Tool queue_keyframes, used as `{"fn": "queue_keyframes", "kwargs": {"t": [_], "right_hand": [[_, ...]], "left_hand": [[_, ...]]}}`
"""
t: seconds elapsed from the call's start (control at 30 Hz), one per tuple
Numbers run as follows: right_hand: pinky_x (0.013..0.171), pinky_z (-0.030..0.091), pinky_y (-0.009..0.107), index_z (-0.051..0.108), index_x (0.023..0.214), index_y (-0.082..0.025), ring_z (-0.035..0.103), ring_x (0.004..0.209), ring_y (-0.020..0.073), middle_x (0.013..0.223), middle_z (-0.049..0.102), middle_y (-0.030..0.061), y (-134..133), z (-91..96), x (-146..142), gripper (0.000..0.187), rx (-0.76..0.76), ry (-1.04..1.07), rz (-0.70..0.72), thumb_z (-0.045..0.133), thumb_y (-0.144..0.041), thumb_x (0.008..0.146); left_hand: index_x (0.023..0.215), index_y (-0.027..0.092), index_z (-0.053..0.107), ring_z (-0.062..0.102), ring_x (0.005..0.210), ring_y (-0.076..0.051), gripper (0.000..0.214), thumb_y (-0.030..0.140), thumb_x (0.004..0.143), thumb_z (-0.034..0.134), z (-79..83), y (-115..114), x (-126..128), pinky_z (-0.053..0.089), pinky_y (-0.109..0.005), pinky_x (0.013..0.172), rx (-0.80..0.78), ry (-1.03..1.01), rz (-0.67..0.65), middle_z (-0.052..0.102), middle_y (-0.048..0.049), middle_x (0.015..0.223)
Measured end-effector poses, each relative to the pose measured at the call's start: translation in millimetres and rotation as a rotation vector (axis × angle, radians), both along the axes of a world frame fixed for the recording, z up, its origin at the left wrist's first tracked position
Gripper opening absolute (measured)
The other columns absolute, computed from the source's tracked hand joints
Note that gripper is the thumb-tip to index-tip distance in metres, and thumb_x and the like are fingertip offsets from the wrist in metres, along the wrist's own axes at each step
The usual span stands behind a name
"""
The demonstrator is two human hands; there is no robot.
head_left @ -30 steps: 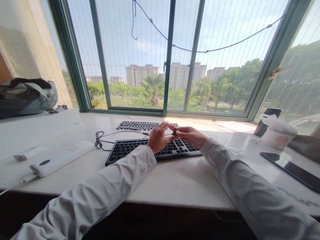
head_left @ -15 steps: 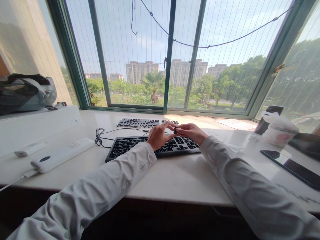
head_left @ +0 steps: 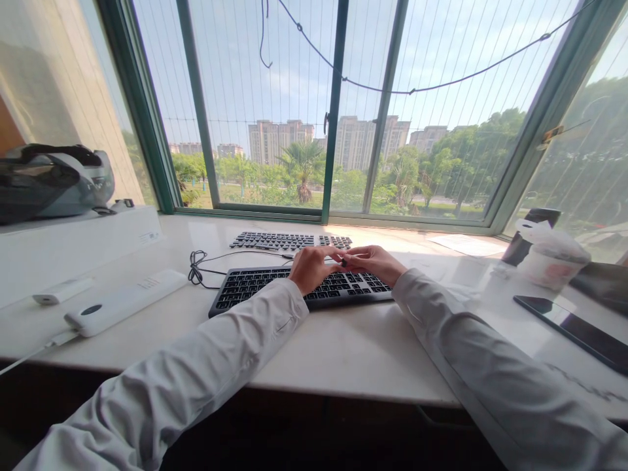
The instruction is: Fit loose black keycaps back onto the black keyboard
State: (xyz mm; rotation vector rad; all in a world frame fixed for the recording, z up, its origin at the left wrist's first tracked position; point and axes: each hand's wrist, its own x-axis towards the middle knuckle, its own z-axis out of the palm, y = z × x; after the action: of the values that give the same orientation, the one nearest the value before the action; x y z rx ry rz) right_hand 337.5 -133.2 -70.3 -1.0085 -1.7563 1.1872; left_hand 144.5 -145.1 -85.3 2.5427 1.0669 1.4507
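Note:
Above the right half of a black keyboard (head_left: 265, 286), my two hands meet fingertip to fingertip. Between them is a small black keycap (head_left: 344, 262), mostly covered by the fingers. My left hand (head_left: 310, 269) is closed in a pinch on its left side, and my right hand (head_left: 377, 263) pinches it from the right. Behind the keyboard, rows of loose black keycaps (head_left: 275, 241) lie on the white table. A black cable (head_left: 196, 267) is coiled left of the keyboard and runs behind it.
To the left lie a white power strip (head_left: 127, 304) and a small white device (head_left: 63, 292), near a white box (head_left: 78, 245). A dark phone (head_left: 574, 330), a bagged cup (head_left: 552, 261) and a sheet of paper (head_left: 468, 245) are on the right. The table's front edge (head_left: 353, 394) is close.
My fingers have closed further around the keycap, so less of it shows. The hands stay over the same part of the keyboard; the view has shifted slightly.

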Motion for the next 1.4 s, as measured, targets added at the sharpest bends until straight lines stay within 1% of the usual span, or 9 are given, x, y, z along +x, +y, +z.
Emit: {"fn": "queue_keyframes", "kwargs": {"t": [0.13,0.27,0.5,0.6,0.77,0.97,1.1,1.23,1.4], "right_hand": [[0.079,0.054,0.027,0.069,0.106,-0.017,0.067,0.080,0.0163,0.088,0.072,0.0079,1.7,-0.2,2.3,0.044,-0.029,0.038,0.068,0.072,-0.042,0.070],[0.083,0.052,0.028,0.068,0.107,-0.018,0.066,0.082,0.0149,0.091,0.071,0.0062,4.3,-1.3,5.8,0.041,-0.061,0.102,0.121,0.072,-0.037,0.071],[0.082,0.053,0.032,0.066,0.110,-0.017,0.066,0.082,0.0162,0.094,0.070,0.0086,4.5,-2.1,8.5,0.039,-0.090,0.152,0.132,0.071,-0.031,0.073],[0.082,0.054,0.033,0.065,0.111,-0.017,0.067,0.080,0.0164,0.090,0.070,0.0084,5.5,-3.3,9.1,0.040,-0.100,0.159,0.134,0.071,-0.031,0.074],[0.083,0.054,0.033,0.065,0.109,-0.015,0.067,0.080,0.0170,0.087,0.071,0.0084,6.3,-4.5,7.2,0.040,-0.088,0.153,0.130,0.072,-0.031,0.073],[0.078,0.056,0.032,0.063,0.106,-0.017,0.068,0.075,0.0167,0.083,0.071,0.0065,4.8,-4.0,3.8,0.042,-0.067,0.122,0.105,0.075,-0.033,0.069],[0.074,0.057,0.033,0.063,0.095,-0.016,0.068,0.070,0.0170,0.073,0.070,0.0056,5.0,-4.9,2.3,0.037,-0.059,0.120,0.071,0.076,-0.035,0.067],[0.076,0.057,0.035,0.063,0.090,-0.016,0.068,0.071,0.0173,0.072,0.070,0.0054,3.8,-4.8,1.0,0.036,-0.067,0.131,0.053,0.078,-0.035,0.065],[0.079,0.056,0.034,0.065,0.091,-0.015,0.067,0.071,0.0161,0.074,0.069,0.0057,0.3,-3.2,-3.4,0.035,-0.047,0.131,0.055,0.075,-0.038,0.068]], "left_hand": [[0.104,0.027,0.069,0.060,0.064,-0.012,0.035,0.038,0.071,0.071,0.2,1.7,0.1,0.046,-0.024,0.065,-0.035,-0.047,-0.009,0.072,0.0013,0.085],[0.103,0.027,0.069,0.051,0.051,-0.008,0.034,0.038,0.071,0.071,2.0,2.2,-0.3,0.045,-0.023,0.061,-0.035,-0.057,-0.031,0.072,0.0029,0.083],[0.102,0.024,0.067,0.045,0.048,-0.007,0.033,0.036,0.071,0.071,6.8,1.9,-3.1,0.043,-0.023,0.057,-0.032,-0.046,-0.096,0.071,0.0018,0.082],[0.098,0.022,0.068,0.050,0.053,-0.008,0.031,0.038,0.071,0.071,8.7,2.4,-3.2,0.044,-0.023,0.057,-0.009,-0.044,-0.103,0.070,-0.0001,0.084],[0.097,0.021,0.069,0.060,0.071,-0.013,0.032,0.038,0.070,0.072,11.3,0.9,-3.1,0.048,-0.025,0.062,0.040,-0.037,-0.127,0.067,-0.0054,0.101],[0.098,0.022,0.068,0.063,0.075,-0.014,0.031,0.035,0.070,0.072,9.8,-1.6,-3.0,0.049,-0.027,0.072,0.039,0.028,-0.143,0.068,-0.0032,0.100],[0.100,0.024,0.069,0.063,0.080,-0.014,0.030,0.035,0.072,0.070,7.1,0.1,-2.7,0.049,-0.026,0.076,0.070,0.050,-0.132,0.069,-0.0027,0.100],[0.104,0.026,0.068,0.064,0.092,-0.018,0.032,0.037,0.073,0.069,5.7,0.5,-2.7,0.048,-0.028,0.080,0.080,0.073,-0.079,0.069,-0.0028,0.103],[0.123,0.033,0.054,0.065,0.094,-0.018,0.055,0.038,0.071,0.071,7.2,-3.8,-4.3,0.048,-0.029,0.081,0.087,0.092,0.041,0.071,0.0023,0.101]]}}
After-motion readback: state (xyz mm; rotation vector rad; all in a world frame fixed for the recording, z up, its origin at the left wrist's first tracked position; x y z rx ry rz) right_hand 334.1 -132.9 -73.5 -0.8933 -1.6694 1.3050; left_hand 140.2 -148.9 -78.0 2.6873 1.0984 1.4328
